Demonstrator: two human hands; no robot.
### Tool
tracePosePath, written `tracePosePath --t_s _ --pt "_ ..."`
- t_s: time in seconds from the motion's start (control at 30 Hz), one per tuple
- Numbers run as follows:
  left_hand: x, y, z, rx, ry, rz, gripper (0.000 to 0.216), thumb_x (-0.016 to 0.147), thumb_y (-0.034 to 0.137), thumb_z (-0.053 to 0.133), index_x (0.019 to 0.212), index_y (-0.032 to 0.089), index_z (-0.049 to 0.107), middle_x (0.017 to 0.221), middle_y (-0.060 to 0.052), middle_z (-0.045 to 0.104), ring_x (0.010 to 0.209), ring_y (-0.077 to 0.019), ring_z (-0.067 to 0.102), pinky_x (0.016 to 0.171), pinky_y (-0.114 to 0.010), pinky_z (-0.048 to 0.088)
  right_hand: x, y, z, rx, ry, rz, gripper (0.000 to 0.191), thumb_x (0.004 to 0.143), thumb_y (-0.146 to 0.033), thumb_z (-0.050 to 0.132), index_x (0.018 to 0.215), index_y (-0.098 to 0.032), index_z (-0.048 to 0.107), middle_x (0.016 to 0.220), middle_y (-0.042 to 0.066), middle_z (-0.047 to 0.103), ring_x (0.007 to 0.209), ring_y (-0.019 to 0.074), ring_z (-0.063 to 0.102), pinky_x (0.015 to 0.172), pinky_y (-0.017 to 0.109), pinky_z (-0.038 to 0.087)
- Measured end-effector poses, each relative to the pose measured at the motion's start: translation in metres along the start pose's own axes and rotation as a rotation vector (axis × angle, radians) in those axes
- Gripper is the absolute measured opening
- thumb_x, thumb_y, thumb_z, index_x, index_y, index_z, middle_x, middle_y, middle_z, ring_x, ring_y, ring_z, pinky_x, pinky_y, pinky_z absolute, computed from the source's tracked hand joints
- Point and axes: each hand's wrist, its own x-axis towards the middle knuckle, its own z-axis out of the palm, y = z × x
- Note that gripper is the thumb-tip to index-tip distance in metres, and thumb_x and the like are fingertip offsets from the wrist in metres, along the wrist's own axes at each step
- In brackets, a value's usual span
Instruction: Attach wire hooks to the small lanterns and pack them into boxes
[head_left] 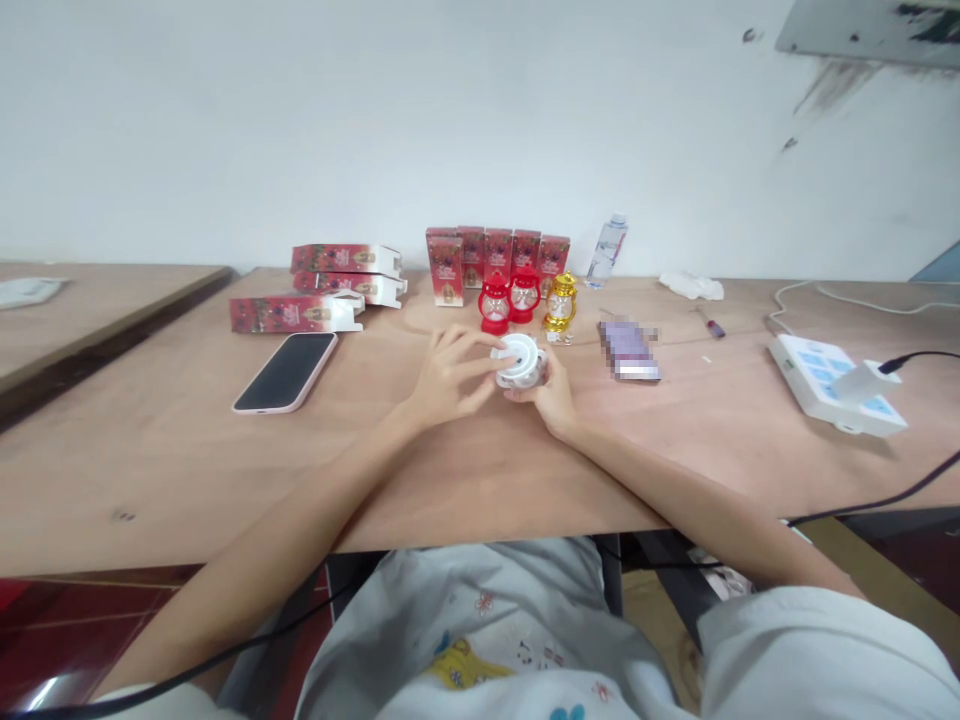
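Note:
My right hand (553,398) is wrapped round a small white lantern (523,362), tipped so that its round base faces up towards me. The fingers of my left hand (454,378) are spread, and their tips touch the base and near side of the lantern. Just beyond it stand two red lanterns (495,305) and a gold lantern (559,303), all upright. Some tiny pale pieces (559,339) lie at the foot of the gold one; I cannot make out what they are.
Several red printed boxes (448,272) stand behind the lanterns; open-ended boxes (296,314) lie at the left. Around are a phone (286,373), another phone (630,350), a bottle (607,250), tissue (691,286), a screwdriver (711,324) and a power strip (836,383) with cables.

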Motion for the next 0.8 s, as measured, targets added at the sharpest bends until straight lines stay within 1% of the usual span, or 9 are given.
tracePosePath --t_s 0.07,0.17,0.27,0.33,0.4,0.47,0.57,0.67,0.8 --pt "0.0 0.001 0.001 -0.014 -0.004 -0.007 0.025 0.082 0.027 0.053 0.098 0.03 0.072 0.107 -0.004 0.068 0.094 -0.0211 0.055 0.084 -0.041 0.037 0.0 0.001 0.0 0.001 -0.001 -0.003 0.054 0.047 -0.028 0.08 0.092 -0.025 0.052 0.093 0.0 0.066 0.094 0.0224 0.061 0.09 0.038 0.047" --pt "0.0 0.001 0.001 -0.03 -0.012 -0.025 0.026 0.085 0.031 0.053 0.105 0.028 0.069 0.11 -0.005 0.067 0.097 -0.021 0.056 0.086 -0.039 0.038 0.0 0.003 0.0 0.032 -0.019 -0.005 0.06 0.047 -0.03 0.082 0.098 -0.025 0.05 0.102 0.002 0.065 0.098 0.0219 0.061 0.091 0.038 0.048" --pt "0.0 0.0 0.001 -0.052 0.05 -0.068 0.029 0.086 0.036 0.055 0.111 0.023 0.064 0.11 -0.008 0.066 0.098 -0.0208 0.058 0.087 -0.038 0.04 -0.002 0.004 0.003 0.085 -0.052 -0.001 0.068 0.047 -0.031 0.083 0.103 -0.024 0.046 0.11 0.004 0.063 0.102 0.0208 0.06 0.092 0.036 0.048" --pt "0.0 -0.003 0.001 -0.074 0.103 -0.108 0.029 0.087 0.038 0.056 0.109 0.021 0.062 0.105 -0.008 0.067 0.096 -0.0205 0.058 0.086 -0.037 0.042 -0.003 0.004 0.005 0.113 -0.056 0.017 0.071 0.046 -0.031 0.084 0.104 -0.024 0.044 0.113 0.005 0.062 0.103 0.0202 0.06 0.092 0.036 0.048" --pt "0.0 -0.007 0.001 -0.094 0.131 -0.153 0.025 0.088 0.039 0.056 0.104 0.021 0.061 0.1 -0.006 0.068 0.094 -0.02 0.059 0.086 -0.036 0.043 -0.004 0.003 0.007 0.125 -0.037 0.04 0.07 0.045 -0.032 0.084 0.102 -0.024 0.044 0.11 0.004 0.063 0.101 0.0199 0.061 0.089 0.035 0.049" --pt "0.0 -0.012 0.003 -0.115 0.148 -0.204 0.022 0.088 0.039 0.057 0.099 0.021 0.06 0.098 -0.004 0.067 0.094 -0.0193 0.058 0.086 -0.036 0.043 -0.003 0.0 0.007 0.109 -0.025 0.052 0.065 0.045 -0.033 0.084 0.097 -0.023 0.047 0.1 0.003 0.065 0.093 0.0198 0.062 0.084 0.035 0.051" --pt "-0.002 -0.018 0.009 -0.156 0.151 -0.288 0.022 0.087 0.04 0.057 0.095 0.02 0.059 0.097 -0.004 0.066 0.091 -0.0179 0.058 0.084 -0.034 0.045 -0.001 -0.005 0.004 0.063 0.03 0.016 0.056 0.046 -0.034 0.084 0.089 -0.021 0.052 0.087 0.001 0.065 0.084 0.019 0.062 0.08 0.035 0.051" --pt "-0.005 -0.022 0.016 -0.239 0.117 -0.371 0.023 0.086 0.041 0.058 0.095 0.019 0.059 0.097 -0.003 0.066 0.088 -0.0167 0.059 0.079 -0.031 0.047 0.001 -0.008 0.002 0.048 0.135 -0.041 0.053 0.048 -0.034 0.082 0.09 -0.021 0.053 0.087 0.0 0.063 0.084 0.0183 0.06 0.08 0.034 0.05" --pt "-0.005 -0.022 0.02 -0.36 0.099 -0.425 0.023 0.085 0.04 0.059 0.096 0.02 0.06 0.097 -0.002 0.067 0.085 -0.0151 0.06 0.074 -0.027 0.048 0.002 -0.005 0.001 0.088 0.234 -0.06 0.058 0.048 -0.034 0.081 0.095 -0.022 0.049 0.09 0.0 0.062 0.085 0.0172 0.06 0.079 0.033 0.049"
